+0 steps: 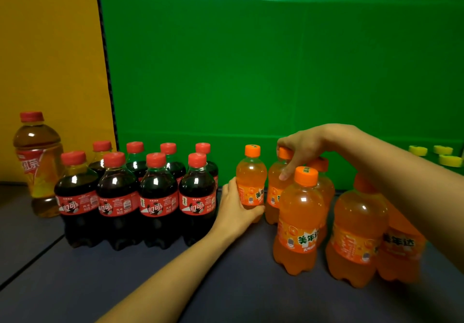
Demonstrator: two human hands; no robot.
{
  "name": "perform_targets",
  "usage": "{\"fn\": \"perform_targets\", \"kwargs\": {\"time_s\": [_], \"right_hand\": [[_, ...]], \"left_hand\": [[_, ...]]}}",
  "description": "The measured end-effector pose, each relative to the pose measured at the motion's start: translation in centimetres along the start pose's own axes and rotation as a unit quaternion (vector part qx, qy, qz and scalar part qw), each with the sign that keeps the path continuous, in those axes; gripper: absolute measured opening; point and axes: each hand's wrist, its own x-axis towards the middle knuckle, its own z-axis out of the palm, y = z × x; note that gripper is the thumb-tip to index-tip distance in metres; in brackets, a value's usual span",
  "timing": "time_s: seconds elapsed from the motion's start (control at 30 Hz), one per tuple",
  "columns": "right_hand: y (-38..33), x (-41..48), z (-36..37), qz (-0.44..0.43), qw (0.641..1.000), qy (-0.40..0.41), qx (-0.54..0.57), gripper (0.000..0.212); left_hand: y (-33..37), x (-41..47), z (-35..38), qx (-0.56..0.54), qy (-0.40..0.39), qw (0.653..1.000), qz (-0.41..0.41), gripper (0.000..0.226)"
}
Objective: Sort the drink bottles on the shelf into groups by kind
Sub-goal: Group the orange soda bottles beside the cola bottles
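Toward the right of the shelf [125, 272] stand your orange soda bottles, apart from the block of cola bottles [155, 197] on the left and the tall tea bottle [37, 162] beyond them.

Your left hand [236, 204] wraps the lower body of the leftmost orange bottle [251, 172], with the thumb under the label, so that grip is clamped on it. Your right hand [301, 146] sits over the neighbouring orange bottle [275, 189], with fingers curled over the cap and the thumb on the shoulder. That grip is clamped too. Both bottles are upright on the shelf, just beside each other near the green backdrop, with more orange bottles crowded nearer you.

These bottles look full, so expect real weight for their size. The plastic is smooth and glossy and will likely slide in a loose hold. The walls should feel fairly stiff while the caps are sealed.

The label band is probably your best place to take hold, because the body narrows there and the film gives some friction. A cap-only hold will steer a bottle but may let it swing or slip. The bases are narrow, so a pushed bottle could tip into its neighbours; it seems safer to lift than to drag.

Some yellow caps [418, 150] show at the far right edge.
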Motion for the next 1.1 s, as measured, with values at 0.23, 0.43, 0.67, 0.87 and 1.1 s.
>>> {"fn": "perform_targets", "kwargs": {"time_s": [0.23, 0.43, 0.67, 0.87, 1.1], "right_hand": [[0.0, -0.2, 0.1, -0.003, 1.0, 0.012, -0.001, 0.064], [-0.6, -0.2, 0.2, 0.01, 1.0, 0.024, -0.012, 0.063], [-0.1, -2.1, 0.2, 0.037, 0.998, 0.023, 0.055, 0.079], [1.8, -5.9, -0.2, 0.035, 0.995, -0.035, 0.087, 0.049], [2.0, -6.6, 1.2, -0.003, 0.994, -0.024, 0.11, 0.045]], "left_hand": [[-0.1, 0.2, 0.1, -0.049, 0.021, 0.999, -0.003, 0.06], [-0.2, 0.1, -0.1, -0.067, -0.008, 0.998, -0.009, 0.057], [1.7, -2.3, -0.1, 0.032, 0.063, 0.996, 0.047, 0.075], [5.2, -6.8, 0.3, -0.03, 0.019, 0.971, 0.236, 0.064], [5.1, -6.3, 1.5, -0.013, -0.037, 0.99, 0.137, 0.085]]}}
